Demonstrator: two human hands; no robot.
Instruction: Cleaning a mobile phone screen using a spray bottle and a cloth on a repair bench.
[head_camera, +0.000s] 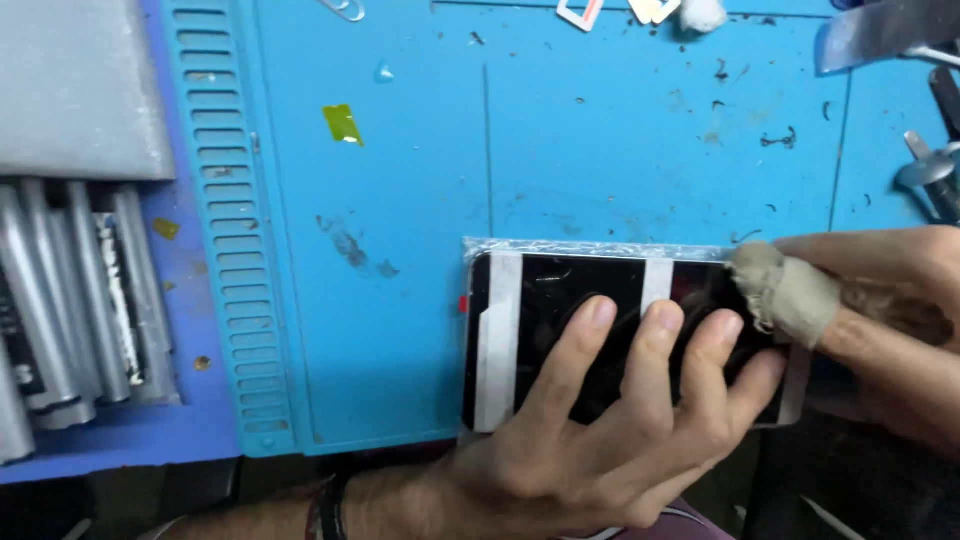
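Phone (560, 300) is lying flat at the blue mat (400, 200)'s 5 o'clock edge. Left hand (600, 420) is pinning the glass with spread fingers; right hand (880, 300) is pinching a cloth-wrapped fingertip (790, 290) at its 3 o'clock end. Looks thin, stiff, slick, fragile; better gripped by the side edges.

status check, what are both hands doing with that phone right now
Left hand flat on phone, fingers spread over dark glass. Right hand, cloth-wrapped finger at phone's top right corner. Blue mat: scraps, tools at right edge.
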